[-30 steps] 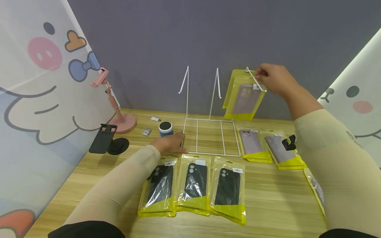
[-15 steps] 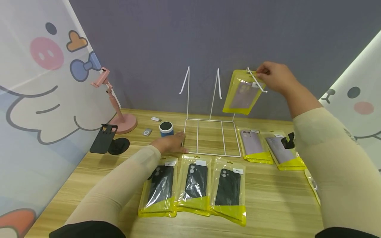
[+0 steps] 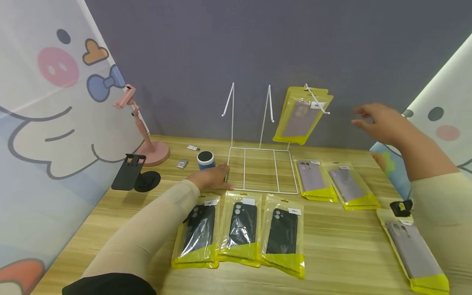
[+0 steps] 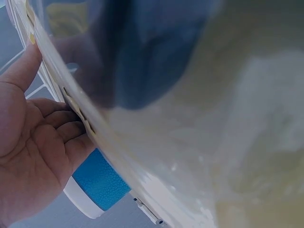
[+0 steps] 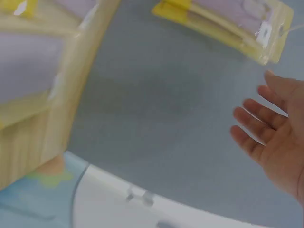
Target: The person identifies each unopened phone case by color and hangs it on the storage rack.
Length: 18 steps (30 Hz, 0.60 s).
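The light, floppy, slippery packet is hanging from the rack, best pinched at its top. The right hand, fingers spread, is holding nothing; the rack's base is being pressed by the left hand, fingers flat.

Three black cases, five lilac cases, two stands.

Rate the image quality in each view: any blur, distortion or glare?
Head view: sharp and evenly lit, wide-angle bending at the edges, glare on the black-case packets. Left wrist view: strong fisheye, table a blurred smear, only the left hand and blue speaker readable. Right wrist view: soft and curved, right hand open near the hanging packets.
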Available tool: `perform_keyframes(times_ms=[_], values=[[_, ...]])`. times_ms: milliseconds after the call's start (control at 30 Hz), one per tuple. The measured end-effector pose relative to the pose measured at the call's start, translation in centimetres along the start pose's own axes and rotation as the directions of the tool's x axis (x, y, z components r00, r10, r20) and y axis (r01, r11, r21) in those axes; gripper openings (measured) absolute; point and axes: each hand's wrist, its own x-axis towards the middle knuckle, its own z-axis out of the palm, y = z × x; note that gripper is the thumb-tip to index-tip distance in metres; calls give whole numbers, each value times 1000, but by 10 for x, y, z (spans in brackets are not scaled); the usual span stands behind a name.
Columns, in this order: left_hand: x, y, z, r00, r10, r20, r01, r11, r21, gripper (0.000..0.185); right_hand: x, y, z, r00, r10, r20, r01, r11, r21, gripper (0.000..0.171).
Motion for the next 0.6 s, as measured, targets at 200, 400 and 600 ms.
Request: perform_keyframes(times_ms=[200,400,600], values=[[-1,-3,-1,1000,-11,7,11,1000,-9,95,-40,40,32,992,24,125,-19,999,-42,61],[0,-6,-2,1000,-16,8,16,1000,-11,95,-83,78,72,986,50,160,-44,998,-42,59],[-2,-7,0,1000,-22,18,23,999,-35,94,-118,109,112,980,47,192,-38,998,-51,49]])
